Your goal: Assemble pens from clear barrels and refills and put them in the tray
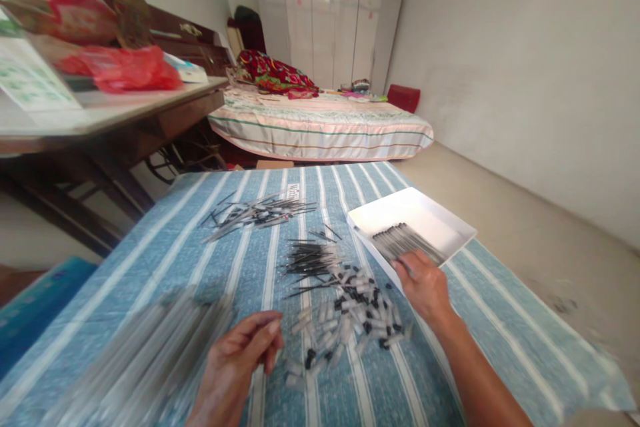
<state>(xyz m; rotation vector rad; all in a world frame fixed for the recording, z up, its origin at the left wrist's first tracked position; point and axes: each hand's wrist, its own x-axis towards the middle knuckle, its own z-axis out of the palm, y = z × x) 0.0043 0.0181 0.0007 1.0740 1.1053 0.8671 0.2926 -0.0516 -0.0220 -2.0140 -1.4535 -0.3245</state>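
Observation:
My right hand (pixel 424 282) reaches over the near edge of a white open box (pixel 415 203), its fingers closed at one end of a row of slim grey pens with dark ends (pixel 407 240). What those fingers hold, if anything, I cannot make out. Thumb and fingers of my left hand (pixel 245 353) are drawn together above the cloth; any small thing in them is hidden. Between the hands lies a pile of clear pen caps (pixel 345 323), mixed with small black pieces. Beyond it sits a bundle of thin black-tipped refills (pixel 310 258). Blurred long translucent tubes (pixel 150 353) lie left of my left hand.
A blue striped cloth (pixel 230 273) covers the table. Farther back is a loose heap of thin dark and clear sticks (pixel 260 212). A side table with a red plastic bag (pixel 130 68) stands at left, a bed (pixel 320 123) behind, a bare wall at right.

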